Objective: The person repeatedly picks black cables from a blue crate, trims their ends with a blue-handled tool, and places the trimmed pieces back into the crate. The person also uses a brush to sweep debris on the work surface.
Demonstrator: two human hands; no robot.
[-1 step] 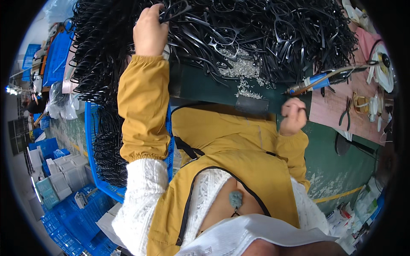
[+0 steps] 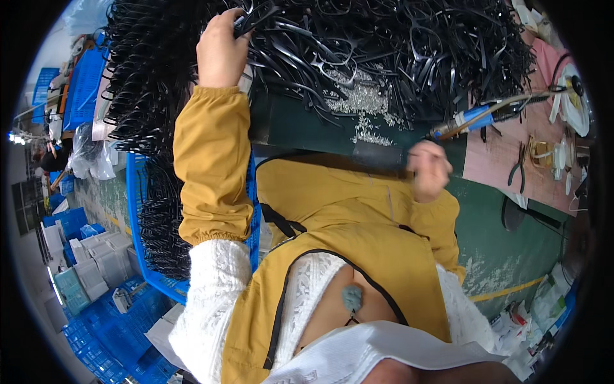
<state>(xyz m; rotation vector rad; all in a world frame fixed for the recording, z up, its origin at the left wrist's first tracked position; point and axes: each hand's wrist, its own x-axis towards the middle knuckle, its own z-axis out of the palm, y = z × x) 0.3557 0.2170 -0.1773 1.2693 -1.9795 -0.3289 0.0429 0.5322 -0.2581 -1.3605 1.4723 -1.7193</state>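
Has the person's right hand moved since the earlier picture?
Yes, slightly: the right hand, blurred now, has shifted left, closer to the dark block at the bench's near edge, which sits in the same place in both pictures.

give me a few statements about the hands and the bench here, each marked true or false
1. The left hand holds a black eyeglass frame. True.
2. The right hand is wrapped around the blue body of the handheld tool. False: it is near the tool's tip, blurred.
3. Small silvery pieces lie on the dark green tabletop. True.
4. The pliers lie among the silvery pieces. False: they lie on the pink surface.
5. The left sleeve cover is blue. False: it is mustard yellow.
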